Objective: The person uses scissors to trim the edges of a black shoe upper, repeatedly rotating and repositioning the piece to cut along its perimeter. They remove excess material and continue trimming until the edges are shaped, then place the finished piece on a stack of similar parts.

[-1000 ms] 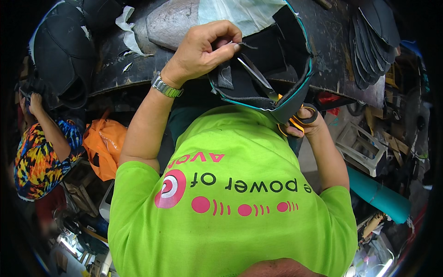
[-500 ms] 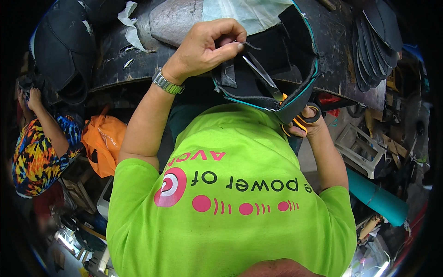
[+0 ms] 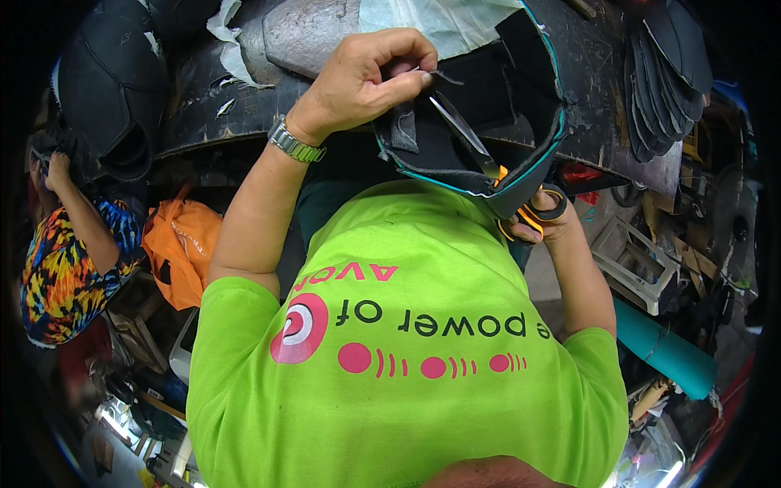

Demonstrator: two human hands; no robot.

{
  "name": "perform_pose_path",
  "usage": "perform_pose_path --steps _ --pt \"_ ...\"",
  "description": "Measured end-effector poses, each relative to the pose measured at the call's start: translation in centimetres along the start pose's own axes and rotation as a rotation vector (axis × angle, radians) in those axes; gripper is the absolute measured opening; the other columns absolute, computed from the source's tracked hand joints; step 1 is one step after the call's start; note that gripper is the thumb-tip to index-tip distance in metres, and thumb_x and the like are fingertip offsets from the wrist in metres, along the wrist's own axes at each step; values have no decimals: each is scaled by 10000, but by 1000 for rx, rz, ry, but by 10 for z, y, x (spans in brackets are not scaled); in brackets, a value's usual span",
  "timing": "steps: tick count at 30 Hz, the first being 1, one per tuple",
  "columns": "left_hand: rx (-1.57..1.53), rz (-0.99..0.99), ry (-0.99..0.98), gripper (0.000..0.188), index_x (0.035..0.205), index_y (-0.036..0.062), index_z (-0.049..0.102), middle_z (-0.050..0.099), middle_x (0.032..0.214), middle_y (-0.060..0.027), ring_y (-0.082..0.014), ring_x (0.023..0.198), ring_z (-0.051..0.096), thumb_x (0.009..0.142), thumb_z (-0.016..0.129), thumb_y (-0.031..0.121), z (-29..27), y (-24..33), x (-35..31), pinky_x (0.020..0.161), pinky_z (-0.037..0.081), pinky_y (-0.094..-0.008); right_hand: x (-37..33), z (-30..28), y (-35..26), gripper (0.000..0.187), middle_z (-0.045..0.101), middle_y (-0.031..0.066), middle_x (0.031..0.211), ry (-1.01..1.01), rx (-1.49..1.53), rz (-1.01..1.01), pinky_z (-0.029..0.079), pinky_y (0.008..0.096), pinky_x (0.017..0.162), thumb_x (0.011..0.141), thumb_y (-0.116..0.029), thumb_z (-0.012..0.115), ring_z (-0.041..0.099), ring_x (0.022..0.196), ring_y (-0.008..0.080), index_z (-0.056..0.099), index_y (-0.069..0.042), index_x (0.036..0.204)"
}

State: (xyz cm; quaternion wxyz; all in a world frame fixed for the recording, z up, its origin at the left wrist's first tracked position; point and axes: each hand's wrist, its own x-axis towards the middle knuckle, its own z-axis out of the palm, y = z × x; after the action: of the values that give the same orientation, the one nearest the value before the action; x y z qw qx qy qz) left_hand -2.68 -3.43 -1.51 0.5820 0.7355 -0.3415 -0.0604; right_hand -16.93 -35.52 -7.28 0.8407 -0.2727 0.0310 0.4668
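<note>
A black padded fabric piece with teal edging [image 3: 533, 167] lies over the near edge of the dark workbench, its hollow inside facing up. Between thumb and forefinger, my left hand [image 3: 378, 81] pinches a thin dark strip [image 3: 448, 79] above that hollow. Below the piece's right corner, my right hand [image 3: 547, 213] has its fingers through the orange-and-black handles of a pair of scissors [image 3: 465, 134]. The slim blades lie inside the hollow, pointing up and left toward the pinched strip. Part of the scissors near the pivot is hidden by the fabric wall.
A grey block-like form [image 3: 313, 37] and pale cloth [image 3: 431, 20] lie on the workbench [image 3: 220, 122]. Black padded pieces [image 3: 114, 81] sit left; stacked black panels [image 3: 667, 81] hang right. An orange bag [image 3: 183, 252] and another person's arm [image 3: 85, 220] are at left, a teal roll [image 3: 663, 346] at right.
Both hands keep their holds on the strip and scissors. My left hand has shifted very slightly upward, and the black piece has moved a touch to the right.
</note>
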Motion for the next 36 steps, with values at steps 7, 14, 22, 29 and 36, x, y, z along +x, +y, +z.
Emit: perform_pose_path --steps 7,14,22,29,36 --pt "0 18 -22 79 919 29 640 505 723 44 -32 633 413 859 671 70 0 -2 1 564 362 -206 1 -4 3 574 605 97 587 21 50 -19 349 214 355 910 -489 684 523 404 112 629 61 1062" --pt "-12 11 -21 81 929 34 637 495 726 50 -28 631 406 865 668 72 0 -4 1 566 362 -206 -4 -10 3 589 633 141 669 -33 48 -29 365 235 348 900 -497 692 529 407 134 634 65 1067" --pt "-40 -11 -11 81 926 34 633 483 713 55 -26 629 407 865 668 73 1 -3 1 566 360 -204 2 -14 6 587 634 154 716 -33 55 -27 380 250 348 895 -478 704 537 413 175 630 64 1107" --pt "-39 6 -48 74 944 35 626 466 727 66 -20 636 380 883 625 77 0 -3 1 579 334 -193 4 -12 4 541 626 148 673 -28 48 -44 359 244 337 928 -463 666 509 389 154 635 34 1138" --pt "-96 9 -56 65 921 31 637 473 711 67 -17 637 398 872 661 66 0 -2 2 571 347 -193 7 -2 2 500 591 107 583 -39 74 -12 339 207 345 957 -427 642 503 402 104 631 34 1152"
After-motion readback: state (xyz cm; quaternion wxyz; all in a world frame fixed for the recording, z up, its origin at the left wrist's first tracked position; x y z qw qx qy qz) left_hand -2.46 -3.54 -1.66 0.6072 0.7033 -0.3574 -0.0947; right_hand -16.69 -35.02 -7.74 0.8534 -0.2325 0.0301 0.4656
